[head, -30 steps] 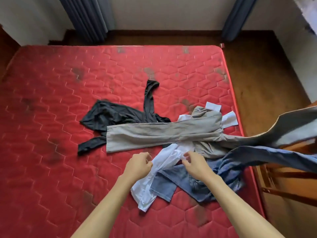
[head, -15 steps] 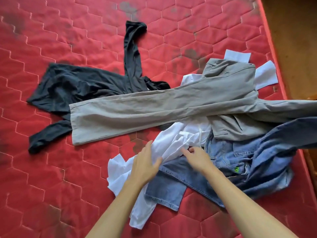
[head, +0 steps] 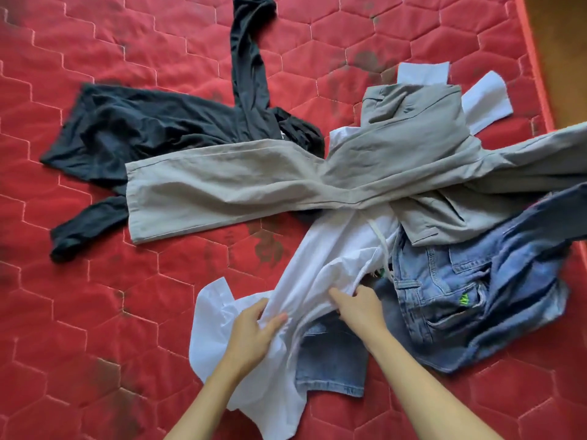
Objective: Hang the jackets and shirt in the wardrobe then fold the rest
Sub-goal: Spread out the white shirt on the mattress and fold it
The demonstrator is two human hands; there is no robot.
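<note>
Red quilted fabric covers the mattress (head: 133,312), and a heap of clothes lies spread across it. The white shirt (head: 327,258) runs slantwise through the heap. Its near end is bunched on the mattress close to the person, its middle passes under the grey trousers (head: 222,188), and white flaps show past the trousers on the far side. The left hand (head: 251,331) grips a fold of the shirt near its lower end, with the fingers (head: 255,308) curled into the cloth and the thumb pressed on top. The right hand (head: 359,309) holds the shirt just beside it, its fingers (head: 362,289) hooked over the cloth's edge where that edge meets the blue jeans (head: 460,290). The jeans lie crumpled to the right, one leg reaching under the shirt toward the person. A black top (head: 152,128) lies to the left, partly under one trouser leg, one sleeve stretched away. A strip of brown floor (head: 565,42) shows beyond the mattress edge.
</note>
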